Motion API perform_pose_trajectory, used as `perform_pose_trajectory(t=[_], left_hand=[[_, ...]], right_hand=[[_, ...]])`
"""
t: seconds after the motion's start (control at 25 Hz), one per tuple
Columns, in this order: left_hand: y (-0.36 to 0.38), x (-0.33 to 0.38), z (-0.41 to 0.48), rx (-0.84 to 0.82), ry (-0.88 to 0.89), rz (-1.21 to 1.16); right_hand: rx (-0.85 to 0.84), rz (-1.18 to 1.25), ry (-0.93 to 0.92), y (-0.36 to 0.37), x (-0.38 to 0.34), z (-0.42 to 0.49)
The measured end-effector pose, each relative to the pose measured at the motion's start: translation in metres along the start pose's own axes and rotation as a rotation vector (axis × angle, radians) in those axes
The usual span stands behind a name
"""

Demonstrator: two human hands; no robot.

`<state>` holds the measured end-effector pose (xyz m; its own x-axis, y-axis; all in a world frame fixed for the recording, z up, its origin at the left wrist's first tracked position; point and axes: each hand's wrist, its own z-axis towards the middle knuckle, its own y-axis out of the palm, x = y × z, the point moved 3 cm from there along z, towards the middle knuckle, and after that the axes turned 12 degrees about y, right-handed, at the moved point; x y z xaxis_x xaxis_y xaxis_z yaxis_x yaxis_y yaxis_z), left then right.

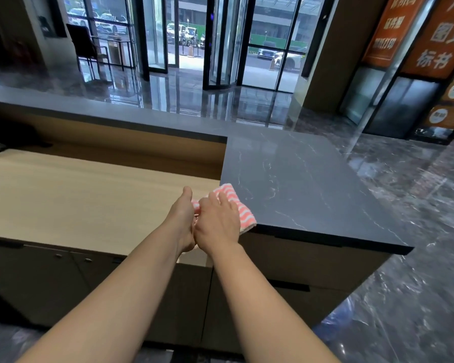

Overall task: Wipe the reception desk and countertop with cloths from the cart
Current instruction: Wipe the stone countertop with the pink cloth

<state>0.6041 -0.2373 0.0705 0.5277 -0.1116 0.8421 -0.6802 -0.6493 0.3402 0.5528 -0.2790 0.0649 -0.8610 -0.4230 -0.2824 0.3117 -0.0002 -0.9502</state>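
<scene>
The right hand (218, 221) lies flat with straight fingers pressing the pink-striped cloth (243, 212). The left hand (182, 218) sits against the cloth's left edge with its thumb out and its fingers hidden, so I cannot tell whether it grips. The cloth sits on the near left corner of the dark countertop (299, 184), hanging slightly over the front edge beside the lower wooden desk (76, 195). A sweep towards either drop could pull it off the stone, or bunch it under the palm.

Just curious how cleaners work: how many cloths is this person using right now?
1. A pink-and-white striped cloth at the near corner of the dark countertop, under the right hand. A second could hide beneath that hand.
</scene>
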Motion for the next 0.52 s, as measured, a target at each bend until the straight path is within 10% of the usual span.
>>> perform_pose_trajectory(t=[0.52], left_hand=[[0.002,0.0,-0.006,0.011,0.035,0.064]], right_hand=[[0.024,0.114,0.309,-0.041,0.109,0.021]])
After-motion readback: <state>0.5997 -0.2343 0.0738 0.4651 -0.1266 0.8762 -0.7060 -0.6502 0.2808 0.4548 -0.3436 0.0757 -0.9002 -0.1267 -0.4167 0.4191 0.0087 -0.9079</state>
